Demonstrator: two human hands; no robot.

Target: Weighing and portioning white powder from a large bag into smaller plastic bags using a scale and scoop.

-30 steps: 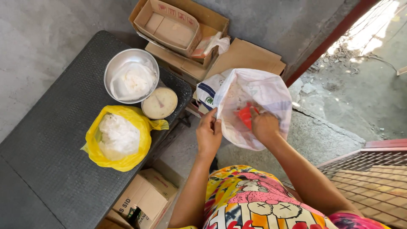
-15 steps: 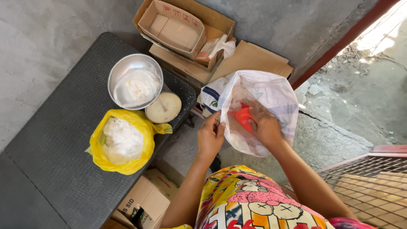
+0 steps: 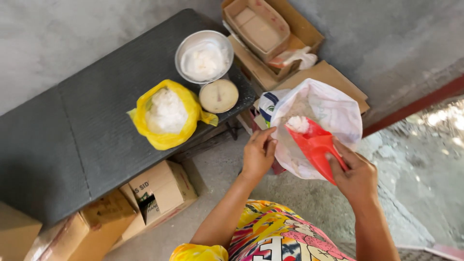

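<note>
My right hand (image 3: 356, 176) grips the handle of a red plastic scoop (image 3: 314, 144) that carries a small heap of white grains at its front. The scoop sits at the mouth of a large white sack (image 3: 326, 113) of the same white grains. My left hand (image 3: 258, 153) pinches the sack's near-left rim and holds it apart. To the left, on a dark table (image 3: 87, 130), a yellow plastic bag (image 3: 166, 116) stands filled with white grains. Behind it a metal bowl (image 3: 205, 55) with white grains rests on a scale with a round dial (image 3: 219, 95).
Cardboard boxes (image 3: 263, 29) and flattened cardboard lie behind the sack by the grey wall. More cardboard boxes (image 3: 154, 191) stand under the table's near edge. Concrete floor (image 3: 420, 159) stretches to the right, with a red strip along the wall's foot.
My right hand has drawn the red scoop up and out of the sack with white grains on it. The left hand has stayed on the sack's rim. The view has shifted.
</note>
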